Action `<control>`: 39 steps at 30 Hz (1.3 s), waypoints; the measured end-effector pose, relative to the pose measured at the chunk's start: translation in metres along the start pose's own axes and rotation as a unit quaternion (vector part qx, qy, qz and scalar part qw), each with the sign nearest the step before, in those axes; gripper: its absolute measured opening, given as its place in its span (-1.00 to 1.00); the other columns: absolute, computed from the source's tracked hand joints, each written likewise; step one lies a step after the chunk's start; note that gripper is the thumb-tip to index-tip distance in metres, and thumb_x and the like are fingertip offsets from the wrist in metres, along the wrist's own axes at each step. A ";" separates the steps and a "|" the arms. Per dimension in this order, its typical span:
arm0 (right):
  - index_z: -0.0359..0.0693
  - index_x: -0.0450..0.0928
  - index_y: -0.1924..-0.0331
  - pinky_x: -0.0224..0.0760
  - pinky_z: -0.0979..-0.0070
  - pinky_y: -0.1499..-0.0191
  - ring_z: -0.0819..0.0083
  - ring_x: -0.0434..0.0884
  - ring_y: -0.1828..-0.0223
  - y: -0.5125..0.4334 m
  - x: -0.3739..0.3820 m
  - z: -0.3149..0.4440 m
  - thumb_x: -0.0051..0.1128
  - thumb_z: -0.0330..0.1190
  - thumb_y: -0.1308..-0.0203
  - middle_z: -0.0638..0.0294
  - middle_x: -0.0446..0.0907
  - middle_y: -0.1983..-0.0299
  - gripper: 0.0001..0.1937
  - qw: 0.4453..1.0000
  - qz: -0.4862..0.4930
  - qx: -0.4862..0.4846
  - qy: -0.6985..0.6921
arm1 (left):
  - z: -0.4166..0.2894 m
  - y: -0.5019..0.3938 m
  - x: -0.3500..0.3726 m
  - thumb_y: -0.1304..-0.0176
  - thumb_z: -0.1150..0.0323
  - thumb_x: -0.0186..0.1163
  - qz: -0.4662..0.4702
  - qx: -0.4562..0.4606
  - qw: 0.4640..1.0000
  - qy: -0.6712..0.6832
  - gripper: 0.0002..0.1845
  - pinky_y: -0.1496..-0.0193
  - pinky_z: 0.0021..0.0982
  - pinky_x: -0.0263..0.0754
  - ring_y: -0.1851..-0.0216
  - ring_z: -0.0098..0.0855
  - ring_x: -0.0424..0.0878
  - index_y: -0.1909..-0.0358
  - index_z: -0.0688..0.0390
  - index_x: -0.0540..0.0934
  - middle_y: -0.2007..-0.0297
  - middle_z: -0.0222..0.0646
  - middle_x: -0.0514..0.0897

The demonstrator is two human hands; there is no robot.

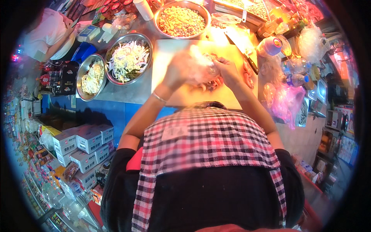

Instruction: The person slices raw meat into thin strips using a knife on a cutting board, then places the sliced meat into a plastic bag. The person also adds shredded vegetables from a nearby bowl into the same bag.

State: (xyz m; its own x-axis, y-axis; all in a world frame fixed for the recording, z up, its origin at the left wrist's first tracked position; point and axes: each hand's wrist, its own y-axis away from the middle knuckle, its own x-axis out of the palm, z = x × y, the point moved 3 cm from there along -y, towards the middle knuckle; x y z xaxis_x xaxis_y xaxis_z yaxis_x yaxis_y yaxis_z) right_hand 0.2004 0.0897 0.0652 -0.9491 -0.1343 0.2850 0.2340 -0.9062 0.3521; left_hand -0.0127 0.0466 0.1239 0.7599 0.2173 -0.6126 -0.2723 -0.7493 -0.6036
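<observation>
Over the pale cutting board [171, 95], my right hand [228, 71] pinches the edge of what looks like a clear plastic bag [209, 62]. My left hand [180, 69] is blurred by motion on the bag's other side; its fingers and whatever they may hold are not clear. Pieces of raw meat [213, 84] lie on the board beneath and between my hands. More raw meat [247, 76] rests along the board's right side. A cleaver-like knife with a dark handle [251, 64] lies across the upper right corner, its blade pointing away from me.
Left of the board stand a large steel bowl of sliced onion and minced garlic [127, 62] and a smaller steel bowl [92, 76]. Behind it is a steel bowl of nuts [182, 21]. Bottles [295, 79] and plastic bags crowd the right. A person [50, 34] stands at far left.
</observation>
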 end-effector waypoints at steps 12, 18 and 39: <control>-0.22 0.53 0.21 0.42 0.69 0.26 0.70 0.51 0.36 0.080 0.072 0.038 0.18 -0.43 -0.34 0.39 0.56 0.35 -0.94 0.995 0.030 -0.094 -0.024 | 0.045 0.038 -0.008 -0.31 0.14 0.26 0.130 -0.434 0.789 0.416 -0.58 0.10 -0.37 0.64 0.19 -0.42 0.63 -0.09 0.17 0.53 0.12 -0.37 0.64; -0.21 0.51 0.25 0.46 0.67 0.17 0.66 0.57 0.26 0.095 0.076 0.046 0.23 -0.62 -0.14 0.40 0.54 0.31 -0.84 0.986 0.063 -0.152 0.009 | 0.024 0.030 0.004 -0.32 0.37 0.26 0.179 -0.381 0.730 0.538 -0.77 0.15 -0.45 0.61 0.24 -0.53 0.64 0.05 0.23 0.60 0.22 -0.43 0.68; -0.23 0.56 0.22 0.47 0.57 0.02 0.48 0.59 0.03 0.065 -0.060 0.087 0.09 -0.68 -0.23 0.26 0.60 0.10 -0.84 0.959 -0.045 -0.280 -0.027 | 0.073 0.029 -0.022 -0.50 0.29 0.07 -0.163 -0.484 0.784 0.353 -0.74 0.43 -0.49 0.38 0.51 -0.61 0.43 0.41 0.10 0.51 0.50 -0.58 0.50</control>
State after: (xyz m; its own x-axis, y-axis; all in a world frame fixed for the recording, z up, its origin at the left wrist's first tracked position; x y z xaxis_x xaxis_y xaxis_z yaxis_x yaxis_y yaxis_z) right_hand 0.2906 0.0735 0.1487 -0.9440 -0.0391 0.3275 -0.0117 -0.9883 -0.1519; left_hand -0.0802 0.0653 0.0825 0.9264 0.3517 0.1345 0.3205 -0.9240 0.2088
